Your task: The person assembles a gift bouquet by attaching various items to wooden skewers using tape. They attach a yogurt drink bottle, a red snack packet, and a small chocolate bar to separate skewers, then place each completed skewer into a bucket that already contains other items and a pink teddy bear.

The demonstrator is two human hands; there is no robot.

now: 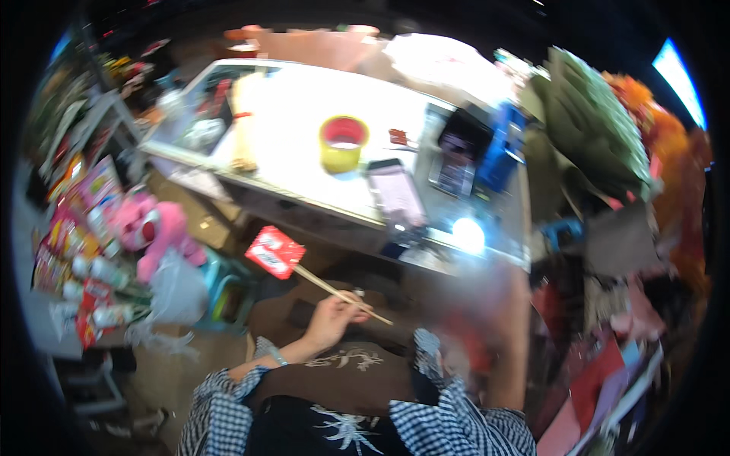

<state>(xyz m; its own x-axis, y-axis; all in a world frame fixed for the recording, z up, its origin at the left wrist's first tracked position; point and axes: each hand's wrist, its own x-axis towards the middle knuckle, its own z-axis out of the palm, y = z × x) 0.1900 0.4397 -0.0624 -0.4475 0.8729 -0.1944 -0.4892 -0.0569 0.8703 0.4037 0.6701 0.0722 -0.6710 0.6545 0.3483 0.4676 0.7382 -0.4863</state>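
My left hand (336, 319) is closed around a thin wooden stick (323, 285), in front of my brown apron. At the stick's upper left end sits a small flat red packet (275, 252) with white print. The stick's other end pokes out past my fingers to the lower right. My right forearm (511, 342) reaches up toward the table's near right corner. Beyond it, my right hand (502, 285) is smeared by motion, so its fingers and anything in them cannot be made out.
On the brightly lit table (293, 144) are a yellow tape roll (344, 144), a phone (397, 193), a bundle of sticks (245, 121) and a blue box (502, 148). Wrapping paper (589, 121) crowds the right. A pink plush toy (156, 228) and snack packs (72, 235) stand left.
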